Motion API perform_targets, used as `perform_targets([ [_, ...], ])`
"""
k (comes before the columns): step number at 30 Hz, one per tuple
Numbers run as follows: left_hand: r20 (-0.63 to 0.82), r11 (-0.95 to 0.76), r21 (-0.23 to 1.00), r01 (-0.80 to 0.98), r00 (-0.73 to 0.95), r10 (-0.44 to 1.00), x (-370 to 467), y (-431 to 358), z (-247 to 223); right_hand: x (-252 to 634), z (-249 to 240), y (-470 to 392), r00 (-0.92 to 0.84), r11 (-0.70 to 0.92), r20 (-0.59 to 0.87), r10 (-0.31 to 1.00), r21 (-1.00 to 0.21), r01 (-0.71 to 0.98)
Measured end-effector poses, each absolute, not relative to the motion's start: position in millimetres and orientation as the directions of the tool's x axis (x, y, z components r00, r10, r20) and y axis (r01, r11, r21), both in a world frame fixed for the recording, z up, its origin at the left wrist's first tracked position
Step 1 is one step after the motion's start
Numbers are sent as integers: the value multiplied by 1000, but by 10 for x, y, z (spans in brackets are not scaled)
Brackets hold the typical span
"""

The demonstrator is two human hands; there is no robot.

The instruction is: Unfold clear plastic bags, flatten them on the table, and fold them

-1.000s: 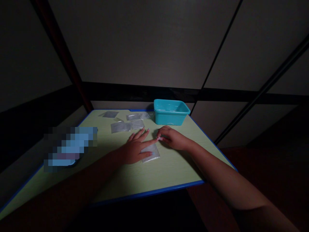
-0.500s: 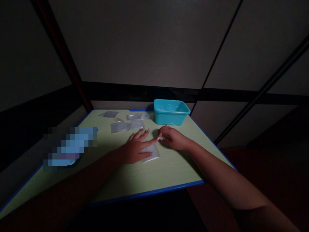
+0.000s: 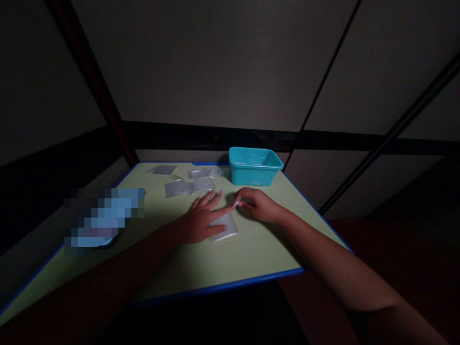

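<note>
My left hand [image 3: 201, 221] lies with fingers spread over a flat clear plastic packet [image 3: 230, 227], its thumb pressing the surface. The packet's upper left part is hidden under that hand. Right at the tip of the left index finger, my right hand [image 3: 256, 205] is closed in a pinch. A small shiny, whitish spot shows between the pinching fingertips, too small to tell what it is. Farther back lie several similar packets, among them a grey-looking packet [image 3: 174, 189] and another packet [image 3: 199, 173] near the table's far edge.
A turquoise plastic basket [image 3: 253, 176] stands at the back right of the pale table [image 3: 251, 258], which has a blue edge. On the left lies a blurred-out blue object [image 3: 111, 215]. Behind the table rises a panelled wall [image 3: 215, 72].
Both hands stay almost in place. The right fingertips have shifted very slightly at the left index fingertip, and less of the whitish bit shows.
</note>
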State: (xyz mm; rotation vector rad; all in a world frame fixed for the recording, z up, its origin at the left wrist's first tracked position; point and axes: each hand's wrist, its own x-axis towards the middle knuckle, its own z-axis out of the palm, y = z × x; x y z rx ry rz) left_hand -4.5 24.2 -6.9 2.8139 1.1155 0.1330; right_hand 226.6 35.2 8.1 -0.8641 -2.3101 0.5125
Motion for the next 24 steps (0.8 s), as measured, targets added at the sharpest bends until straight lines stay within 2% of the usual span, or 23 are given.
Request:
perform_targets([
  [7, 49, -727, 129, 674, 728, 684, -46, 246, -72, 2276, 62, 361, -571, 694, 414, 709, -558, 456],
  [19, 66, -734, 133, 666, 733, 677, -39, 227, -48, 2288, 99, 375, -520, 521, 304, 798, -781, 344],
  [24, 74, -730, 128, 671, 728, 682, -37, 225, -51, 2287, 92, 379, -511, 473, 273, 815, -823, 314],
])
